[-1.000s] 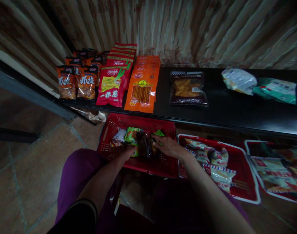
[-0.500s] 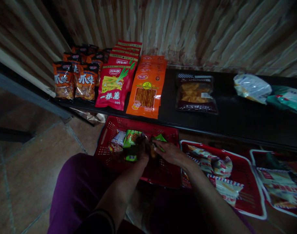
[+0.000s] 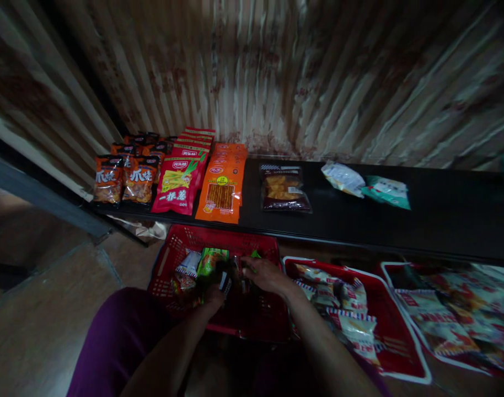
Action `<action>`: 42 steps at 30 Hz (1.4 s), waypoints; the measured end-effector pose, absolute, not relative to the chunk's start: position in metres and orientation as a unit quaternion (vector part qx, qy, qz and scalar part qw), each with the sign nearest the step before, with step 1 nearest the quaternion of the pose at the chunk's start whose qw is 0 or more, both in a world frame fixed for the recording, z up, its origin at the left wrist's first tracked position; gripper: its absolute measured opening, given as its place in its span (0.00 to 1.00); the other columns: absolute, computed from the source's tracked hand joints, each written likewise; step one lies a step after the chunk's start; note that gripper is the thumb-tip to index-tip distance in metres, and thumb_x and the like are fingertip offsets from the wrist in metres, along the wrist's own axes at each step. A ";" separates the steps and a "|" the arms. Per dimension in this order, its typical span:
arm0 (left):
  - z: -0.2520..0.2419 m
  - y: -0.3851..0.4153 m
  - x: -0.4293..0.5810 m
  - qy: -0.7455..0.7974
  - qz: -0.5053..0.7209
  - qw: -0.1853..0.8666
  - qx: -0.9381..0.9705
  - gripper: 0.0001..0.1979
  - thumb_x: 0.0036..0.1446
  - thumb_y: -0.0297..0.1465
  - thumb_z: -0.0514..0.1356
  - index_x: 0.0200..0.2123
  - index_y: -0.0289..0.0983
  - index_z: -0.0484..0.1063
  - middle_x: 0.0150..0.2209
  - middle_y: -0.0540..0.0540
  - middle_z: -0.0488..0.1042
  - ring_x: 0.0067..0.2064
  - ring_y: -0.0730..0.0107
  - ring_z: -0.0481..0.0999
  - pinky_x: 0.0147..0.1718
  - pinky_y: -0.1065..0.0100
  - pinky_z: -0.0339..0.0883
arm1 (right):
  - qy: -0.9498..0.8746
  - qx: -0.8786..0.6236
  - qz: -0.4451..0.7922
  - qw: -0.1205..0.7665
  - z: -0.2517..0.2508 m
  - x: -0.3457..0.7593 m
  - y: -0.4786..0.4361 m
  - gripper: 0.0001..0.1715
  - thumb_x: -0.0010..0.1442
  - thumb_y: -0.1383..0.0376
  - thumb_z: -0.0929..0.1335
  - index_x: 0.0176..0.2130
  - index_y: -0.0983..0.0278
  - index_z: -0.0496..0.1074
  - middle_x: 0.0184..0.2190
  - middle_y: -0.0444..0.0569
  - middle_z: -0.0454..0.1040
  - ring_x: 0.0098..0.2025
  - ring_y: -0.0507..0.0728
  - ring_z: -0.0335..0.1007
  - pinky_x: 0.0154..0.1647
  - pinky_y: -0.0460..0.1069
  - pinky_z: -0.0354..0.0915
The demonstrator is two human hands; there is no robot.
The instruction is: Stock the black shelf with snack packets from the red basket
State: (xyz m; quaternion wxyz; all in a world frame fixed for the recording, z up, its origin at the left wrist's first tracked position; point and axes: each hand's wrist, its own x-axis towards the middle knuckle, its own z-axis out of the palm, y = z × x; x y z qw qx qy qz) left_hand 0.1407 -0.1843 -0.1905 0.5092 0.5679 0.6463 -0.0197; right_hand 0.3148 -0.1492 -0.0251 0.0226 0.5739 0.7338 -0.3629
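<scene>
My left hand [image 3: 214, 298] is low in the red basket [image 3: 268, 322], closed around a small dark snack packet [image 3: 224, 282] with a white printed label. Across from it, my right hand [image 3: 267, 274] reaches in from the right, palm down. Its fingers are bent at a dim, dark reddish wrapper; shadow hides what they grip. A bit of green packaging shows behind those fingers. Left of my hands lie a green snack packet [image 3: 212, 260], a white-and-blue packet [image 3: 189, 263] and a reddish packet [image 3: 186, 282].
Above the basket runs a black shelf [image 3: 285, 223] with orange-black bags [image 3: 140, 182], red bags [image 3: 177, 184], orange bags [image 3: 221, 193], a dark windowed bag [image 3: 283, 190], a white packet [image 3: 343, 179] and a teal packet [image 3: 386, 191]. White-rimmed baskets [image 3: 421, 366] of snacks stand at right.
The view has shifted, so the shelf appears lower and more of its right end shows. My hands have moved apart, and the left one's dark packet now shows its white label.
</scene>
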 end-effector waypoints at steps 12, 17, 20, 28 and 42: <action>-0.082 -0.144 0.147 0.539 -0.066 0.321 0.776 0.12 0.54 0.29 0.55 0.39 0.40 0.76 0.42 0.43 0.77 0.45 0.60 0.74 0.44 0.66 0.62 | 0.711 0.612 -0.338 -0.078 -0.015 0.345 -0.163 0.23 0.60 0.65 0.61 0.53 0.66 0.69 0.43 0.55 0.78 0.47 0.58 0.73 0.45 0.48 0.63; -0.042 -0.136 0.143 0.483 -0.063 0.292 0.823 0.10 0.54 0.33 0.55 0.35 0.42 0.76 0.38 0.46 0.78 0.41 0.62 0.75 0.38 0.69 0.61 | 0.687 0.632 -0.331 -0.142 -0.018 0.361 -0.170 0.22 0.60 0.67 0.60 0.52 0.67 0.70 0.41 0.55 0.78 0.44 0.58 0.74 0.44 0.48 0.64; -0.030 -0.141 0.145 0.464 -0.055 0.283 0.838 0.10 0.54 0.33 0.54 0.30 0.41 0.76 0.33 0.46 0.78 0.37 0.63 0.75 0.34 0.70 0.60 | 0.676 0.629 -0.340 -0.177 -0.021 0.367 -0.173 0.21 0.58 0.67 0.61 0.50 0.67 0.72 0.42 0.56 0.78 0.45 0.59 0.73 0.46 0.50 0.64; 0.030 -0.130 0.152 0.442 0.086 0.413 0.792 0.13 0.51 0.39 0.58 0.28 0.36 0.76 0.26 0.50 0.75 0.30 0.69 0.71 0.27 0.73 0.57 | 0.629 0.559 -0.470 -0.267 -0.009 0.371 -0.179 0.24 0.61 0.51 0.61 0.48 0.62 0.73 0.45 0.51 0.77 0.49 0.60 0.71 0.50 0.53 0.64; 0.058 -0.116 0.164 0.380 0.476 0.695 0.383 0.20 0.42 0.45 0.67 0.32 0.35 0.73 0.30 0.47 0.76 0.31 0.71 0.75 0.34 0.70 0.68 | 0.340 0.412 -0.671 -0.515 0.022 0.381 -0.188 0.23 0.42 0.54 0.76 0.37 0.63 0.76 0.33 0.47 0.79 0.33 0.56 0.74 0.37 0.51 0.67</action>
